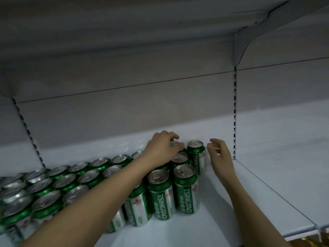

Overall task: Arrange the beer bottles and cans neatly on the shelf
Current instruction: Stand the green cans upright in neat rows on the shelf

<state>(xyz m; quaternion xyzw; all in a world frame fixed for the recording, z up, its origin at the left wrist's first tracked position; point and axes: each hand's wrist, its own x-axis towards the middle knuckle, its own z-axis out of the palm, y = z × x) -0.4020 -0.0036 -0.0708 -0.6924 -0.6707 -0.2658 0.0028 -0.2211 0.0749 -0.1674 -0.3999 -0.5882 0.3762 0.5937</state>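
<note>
Two bare forearms reach in from bottom edge. White shelf (222, 225) carries green Tsingtao cans (71, 184) in rows, upright, filling left part. Left hand (161, 148) at back row, fingers curled on top of rear can (175, 143). Right hand (219, 154) released, loose fingers just beside corner can (195, 154).

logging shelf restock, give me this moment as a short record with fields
place: white shelf
stock: green Tsingtao cans upright in rows, filling the left part
left hand: fingers curled over the top of a back can
right hand: beside the last back can, fingers loosely curled, holding nothing
bottles: none in view
right bay: no cans
</note>
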